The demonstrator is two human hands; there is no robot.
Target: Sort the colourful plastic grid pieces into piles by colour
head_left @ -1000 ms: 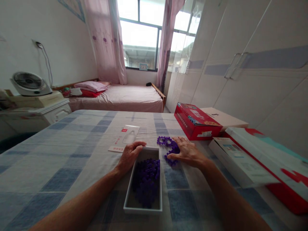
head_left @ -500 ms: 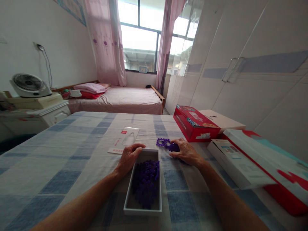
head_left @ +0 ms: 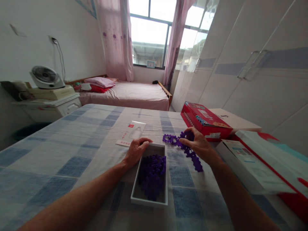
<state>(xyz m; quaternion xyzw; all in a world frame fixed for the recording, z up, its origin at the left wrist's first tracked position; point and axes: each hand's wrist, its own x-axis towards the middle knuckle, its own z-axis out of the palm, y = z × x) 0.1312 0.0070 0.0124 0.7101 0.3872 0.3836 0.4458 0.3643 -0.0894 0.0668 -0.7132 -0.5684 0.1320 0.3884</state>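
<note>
At the far left, beyond the table [head_left: 84, 134], a white cabinet [head_left: 69, 107] carries a fan [head_left: 47, 77] on top of a pale box [head_left: 51, 93], and a bed [head_left: 134, 94] lies past the table's far edge. On the checked cloth, a printed card [head_left: 131, 133] lies just beyond the left hand [head_left: 137, 150], whose fingers are drawn together and bent over the far-left corner of a white open box [head_left: 149, 202], holding it there. Inside that box sits a heap of dark purple pieces [head_left: 151, 179]. To its right, the right hand [head_left: 197, 144] pinches a purple toothed chain [head_left: 193, 157] between thumb and fingertips, which stand slightly apart with the chain between them; one end reaches left toward the box and another slants toward the person. Beyond that hand stand a red box [head_left: 207, 122] and a cream box [head_left: 237, 120], then a white carton [head_left: 252, 166] and a red-and-white package [head_left: 269, 154], crowding the right forearm's outer side. As for edges, the table's left edge runs well apart from the left forearm, with a broad stretch of cloth between; a narrow strip of cloth separates the open box's right wall from the chain; on the right, the carton leaves the forearm little room sideways.
</note>
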